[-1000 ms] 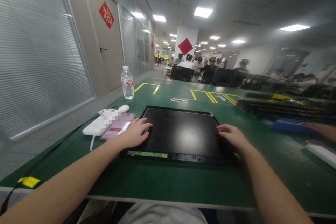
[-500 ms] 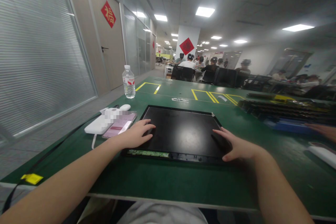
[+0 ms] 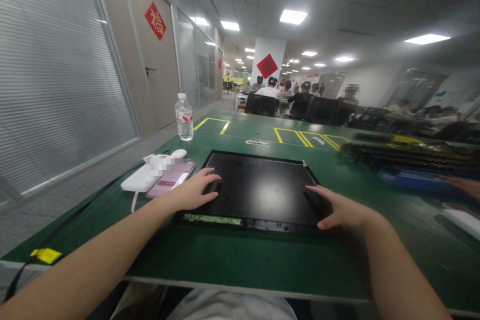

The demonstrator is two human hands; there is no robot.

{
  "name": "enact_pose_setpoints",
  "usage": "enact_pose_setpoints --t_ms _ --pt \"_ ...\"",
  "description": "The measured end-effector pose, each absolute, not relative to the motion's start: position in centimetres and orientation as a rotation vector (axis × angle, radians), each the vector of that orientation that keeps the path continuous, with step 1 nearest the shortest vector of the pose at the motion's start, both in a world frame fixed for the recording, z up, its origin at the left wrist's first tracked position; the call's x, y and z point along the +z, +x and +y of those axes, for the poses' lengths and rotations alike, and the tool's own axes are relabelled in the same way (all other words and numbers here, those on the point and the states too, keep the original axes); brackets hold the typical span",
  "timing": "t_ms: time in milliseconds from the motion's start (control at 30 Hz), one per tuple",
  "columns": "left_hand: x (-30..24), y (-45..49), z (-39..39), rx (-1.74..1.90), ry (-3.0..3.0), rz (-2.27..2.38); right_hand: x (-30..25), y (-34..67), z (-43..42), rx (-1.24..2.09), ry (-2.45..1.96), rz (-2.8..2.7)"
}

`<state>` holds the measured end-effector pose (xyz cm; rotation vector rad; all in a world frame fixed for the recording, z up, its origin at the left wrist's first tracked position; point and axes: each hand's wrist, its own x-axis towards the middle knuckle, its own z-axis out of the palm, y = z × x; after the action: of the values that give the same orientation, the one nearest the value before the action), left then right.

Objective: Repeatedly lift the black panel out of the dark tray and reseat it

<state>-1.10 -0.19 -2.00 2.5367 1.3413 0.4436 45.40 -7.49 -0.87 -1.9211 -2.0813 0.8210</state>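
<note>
Plainly, a smooth black rectangular panel [image 3: 258,185] (slim green circuit board [image 3: 213,219] alongside).

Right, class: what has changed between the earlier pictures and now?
The right hand has shifted slightly toward the person, thumb and fingers now spread apart at the right side of the black panel. The left hand, panel, phone and bottle stayed much as they were.

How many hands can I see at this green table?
3: the left hand at the left side of the dark panel, the right hand at its right side, and another person's blurred hand at the picture's right border, cut off. More may be out of view.
</note>
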Motion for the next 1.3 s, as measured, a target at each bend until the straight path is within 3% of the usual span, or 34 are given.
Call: enact_pose_setpoints --t_ms 1300 --pt "-2.0 -1.2 -0.2 0.377 2.469 1.368 -0.5 44.5 -7.1 0.964 -2.072 -2.112"
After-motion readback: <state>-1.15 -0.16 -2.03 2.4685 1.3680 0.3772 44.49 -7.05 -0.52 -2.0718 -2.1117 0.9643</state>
